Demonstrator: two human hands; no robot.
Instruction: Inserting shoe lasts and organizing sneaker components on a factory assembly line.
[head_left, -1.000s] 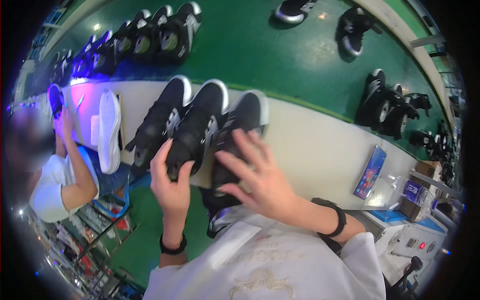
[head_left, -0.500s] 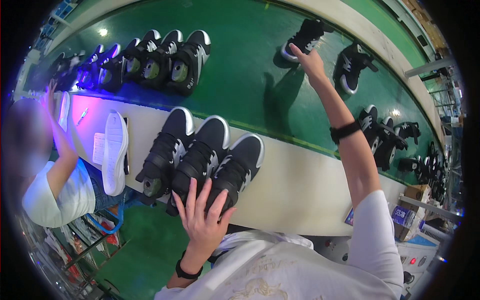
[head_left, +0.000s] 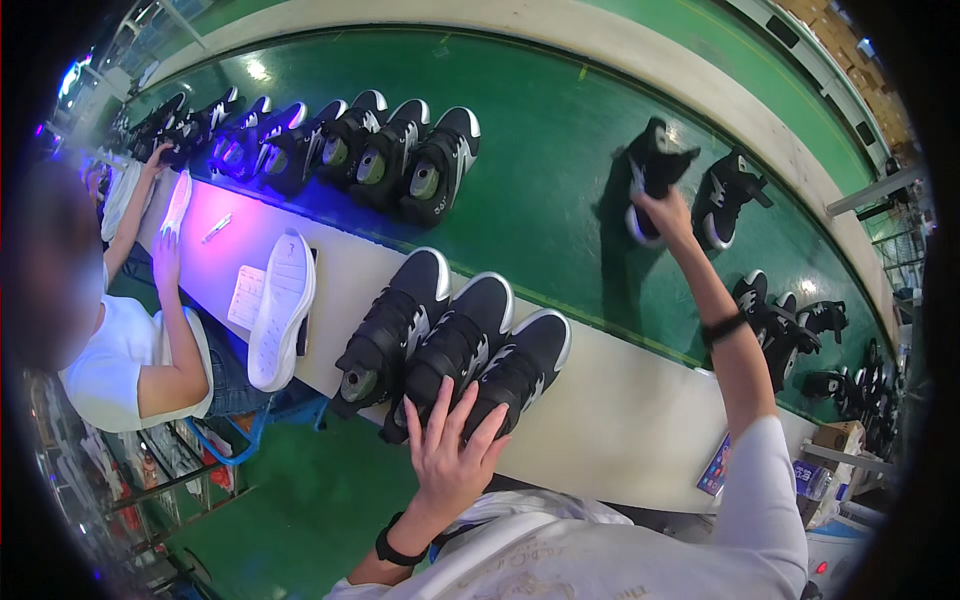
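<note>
My right hand (head_left: 668,215) is stretched out over the green work surface, closed on a black high-top sneaker (head_left: 655,168) with a white toe edge. The fingers on its far side are hidden. Just right of it stands another black sneaker (head_left: 728,195) with a strap sticking out. Nearer to me, three black sneakers sit side by side on the pale ledge, toes pointing away. Fingers apart, my left hand (head_left: 450,462) rests on the heel ends of the middle sneaker (head_left: 455,330) and the right sneaker (head_left: 525,365). The left sneaker (head_left: 400,310) is untouched by it.
A row of black sneakers (head_left: 440,165) stands far left on the green surface (head_left: 540,140). A white sole (head_left: 280,310) and a paper slip (head_left: 247,295) lie on the ledge (head_left: 610,420). At left sits a co-worker (head_left: 150,350). More shoes (head_left: 785,325) and boxes (head_left: 825,470) are at right.
The sneaker at my right hand has turned, its toe now toward me, and come closer to its neighbour. My left hand keeps its place on the heels. The co-worker's hand now touches a sole.
</note>
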